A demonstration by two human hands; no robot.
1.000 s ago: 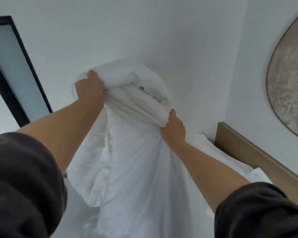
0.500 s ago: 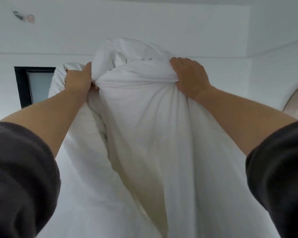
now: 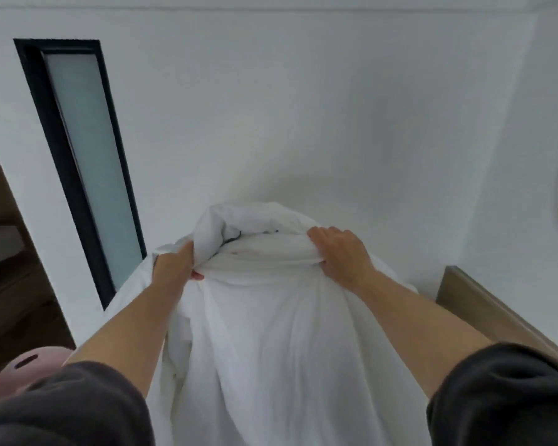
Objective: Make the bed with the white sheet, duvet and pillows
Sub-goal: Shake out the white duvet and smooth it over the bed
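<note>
A white duvet (image 3: pixel 271 333) hangs bunched in front of me, held up at chest height and draping down out of the bottom of the view. My left hand (image 3: pixel 174 265) grips its gathered top edge at the left. My right hand (image 3: pixel 339 255) grips the same bunched edge at the right, fingers curled over the fold. A rounded lump of the duvet rises above and behind both hands. The bed's mattress, sheet and pillows are hidden behind the cloth.
A wooden headboard (image 3: pixel 484 317) runs along the right wall. A narrow black-framed window (image 3: pixel 87 162) stands in the white wall at the left. Dark wooden shelving (image 3: pixel 10 268) is at the far left, a pink rounded object (image 3: pixel 23 371) at the lower left.
Both hands have come down with the duvet from high overhead to a lower height, and the view has tilted down. The right hand's earlier shift to the top edge holds.
</note>
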